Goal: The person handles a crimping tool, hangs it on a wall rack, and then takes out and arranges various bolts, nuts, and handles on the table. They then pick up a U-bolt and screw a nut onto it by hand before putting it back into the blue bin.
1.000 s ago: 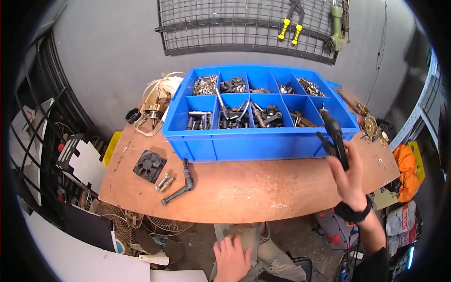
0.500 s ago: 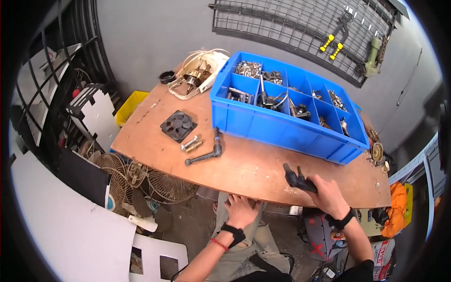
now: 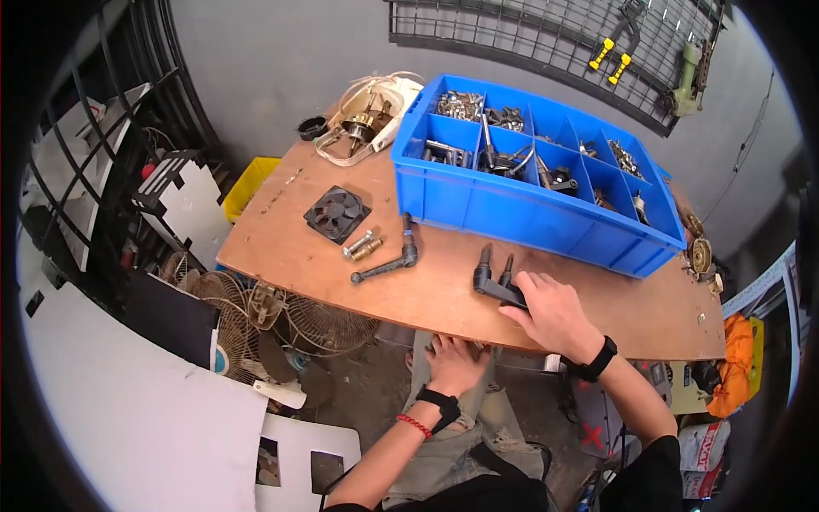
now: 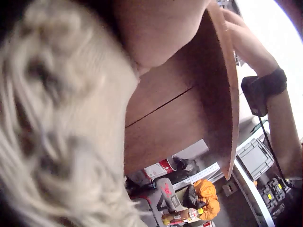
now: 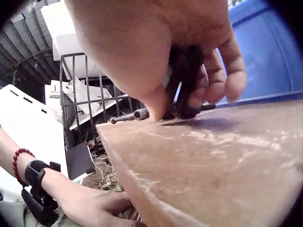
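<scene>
Head view shows a brown desk [image 3: 653,317] with a big blue box [image 3: 520,213] toward its back edge, blocking the way there. Metal bits [image 3: 458,104] fill it. Toward the desk's left edge lie a black fan [image 3: 338,214], a bent handle [image 3: 409,253] and bolts [image 3: 367,249]. By the front edge, the left hand [image 3: 456,369] rests, fingers spread. Farther right, the right hand [image 3: 556,319] pinches black handles [image 3: 497,292] between box and front edge.
</scene>
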`<action>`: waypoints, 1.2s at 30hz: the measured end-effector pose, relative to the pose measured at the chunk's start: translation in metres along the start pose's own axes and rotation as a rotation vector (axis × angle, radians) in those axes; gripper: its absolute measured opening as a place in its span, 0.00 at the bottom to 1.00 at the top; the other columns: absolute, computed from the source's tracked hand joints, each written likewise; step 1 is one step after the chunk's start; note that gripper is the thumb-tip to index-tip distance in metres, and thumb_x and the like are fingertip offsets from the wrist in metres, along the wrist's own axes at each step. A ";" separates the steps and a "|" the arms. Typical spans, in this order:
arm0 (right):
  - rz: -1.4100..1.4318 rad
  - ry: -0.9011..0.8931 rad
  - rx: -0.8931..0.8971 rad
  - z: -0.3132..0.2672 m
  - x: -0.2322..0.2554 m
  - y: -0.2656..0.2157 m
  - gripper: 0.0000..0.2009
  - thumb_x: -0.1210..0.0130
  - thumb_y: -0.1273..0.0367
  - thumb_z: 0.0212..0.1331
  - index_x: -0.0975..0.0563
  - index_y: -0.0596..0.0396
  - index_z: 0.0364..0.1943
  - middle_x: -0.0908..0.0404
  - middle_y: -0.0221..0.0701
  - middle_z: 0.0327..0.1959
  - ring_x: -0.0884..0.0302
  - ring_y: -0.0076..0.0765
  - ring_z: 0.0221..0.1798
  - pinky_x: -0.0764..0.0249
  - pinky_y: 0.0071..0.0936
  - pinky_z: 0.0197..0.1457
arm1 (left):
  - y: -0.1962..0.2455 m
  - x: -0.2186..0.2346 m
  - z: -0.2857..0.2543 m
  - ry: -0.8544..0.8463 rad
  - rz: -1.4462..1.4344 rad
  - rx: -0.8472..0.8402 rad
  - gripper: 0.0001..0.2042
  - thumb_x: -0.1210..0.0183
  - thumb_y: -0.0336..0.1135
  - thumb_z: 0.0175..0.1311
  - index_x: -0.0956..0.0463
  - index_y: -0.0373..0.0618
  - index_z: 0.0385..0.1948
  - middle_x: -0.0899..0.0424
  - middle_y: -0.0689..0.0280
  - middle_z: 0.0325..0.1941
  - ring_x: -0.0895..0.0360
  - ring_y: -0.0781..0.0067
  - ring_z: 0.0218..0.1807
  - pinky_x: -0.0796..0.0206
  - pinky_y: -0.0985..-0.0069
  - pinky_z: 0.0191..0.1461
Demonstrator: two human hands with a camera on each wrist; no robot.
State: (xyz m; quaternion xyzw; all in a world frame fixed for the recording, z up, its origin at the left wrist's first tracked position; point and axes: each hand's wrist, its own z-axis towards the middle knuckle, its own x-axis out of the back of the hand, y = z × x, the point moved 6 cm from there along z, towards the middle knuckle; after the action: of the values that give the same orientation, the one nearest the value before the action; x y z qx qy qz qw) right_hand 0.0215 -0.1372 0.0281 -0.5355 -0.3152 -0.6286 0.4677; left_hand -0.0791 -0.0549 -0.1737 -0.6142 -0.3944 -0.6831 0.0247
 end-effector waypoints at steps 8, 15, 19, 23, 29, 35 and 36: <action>0.116 0.100 -0.096 -0.049 0.023 0.003 0.16 0.38 0.64 0.60 0.26 0.60 0.46 0.26 0.43 0.43 0.27 0.53 0.47 0.29 0.42 0.50 | 0.027 0.156 -0.035 -0.017 -0.234 -0.187 0.16 0.44 0.46 0.67 0.17 0.41 0.37 0.14 0.54 0.29 0.16 0.48 0.33 0.24 0.61 0.41; 0.424 0.418 -0.294 -0.117 0.012 -0.003 0.12 0.36 0.72 0.55 0.23 0.60 0.42 0.22 0.42 0.39 0.25 0.52 0.43 0.29 0.39 0.46 | -0.002 0.233 0.015 0.519 0.309 -0.292 0.14 0.39 0.32 0.62 0.27 0.37 0.46 0.24 0.55 0.46 0.29 0.51 0.52 0.36 0.57 0.50; 0.600 0.439 -0.327 -0.142 -0.017 -0.031 0.09 0.36 0.74 0.53 0.21 0.58 0.38 0.20 0.39 0.33 0.23 0.47 0.37 0.29 0.36 0.43 | -0.007 0.227 0.038 0.427 0.458 -0.379 0.12 0.39 0.32 0.62 0.26 0.40 0.44 0.23 0.57 0.46 0.29 0.53 0.52 0.39 0.60 0.51; 0.780 0.307 -0.377 -0.156 -0.055 -0.058 0.09 0.36 0.73 0.55 0.21 0.58 0.38 0.20 0.37 0.31 0.23 0.47 0.36 0.29 0.37 0.41 | -0.013 0.218 0.054 0.374 0.502 -0.469 0.07 0.41 0.30 0.63 0.27 0.41 0.40 0.23 0.54 0.45 0.27 0.51 0.48 0.38 0.59 0.48; 0.913 0.214 -0.286 -0.148 -0.079 -0.086 0.06 0.37 0.71 0.58 0.20 0.57 0.36 0.18 0.36 0.29 0.20 0.46 0.33 0.28 0.36 0.41 | 0.003 0.216 0.033 0.428 0.059 -0.421 0.04 0.48 0.21 0.61 0.32 0.38 0.35 0.28 0.47 0.38 0.28 0.39 0.36 0.36 0.50 0.38; 0.944 0.059 -0.138 -0.133 -0.092 -0.108 0.05 0.39 0.69 0.60 0.20 0.55 0.34 0.16 0.35 0.32 0.18 0.45 0.36 0.26 0.37 0.43 | 0.036 0.182 0.033 0.356 0.259 -0.501 0.07 0.47 0.20 0.59 0.29 0.41 0.37 0.28 0.55 0.38 0.30 0.49 0.38 0.38 0.58 0.44; 0.950 0.046 -0.105 -0.131 -0.093 -0.112 0.05 0.39 0.69 0.60 0.20 0.56 0.35 0.16 0.35 0.32 0.18 0.45 0.36 0.25 0.37 0.43 | 0.040 0.176 0.035 0.336 0.288 -0.530 0.04 0.44 0.25 0.63 0.29 0.42 0.36 0.27 0.55 0.38 0.28 0.50 0.40 0.38 0.59 0.45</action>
State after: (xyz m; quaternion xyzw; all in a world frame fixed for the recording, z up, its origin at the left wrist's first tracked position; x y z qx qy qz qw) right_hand -0.1326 -0.1912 -0.0798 -0.6291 0.0070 -0.3721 0.6825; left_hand -0.0726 0.0163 -0.0044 -0.5275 -0.1032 -0.8429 0.0251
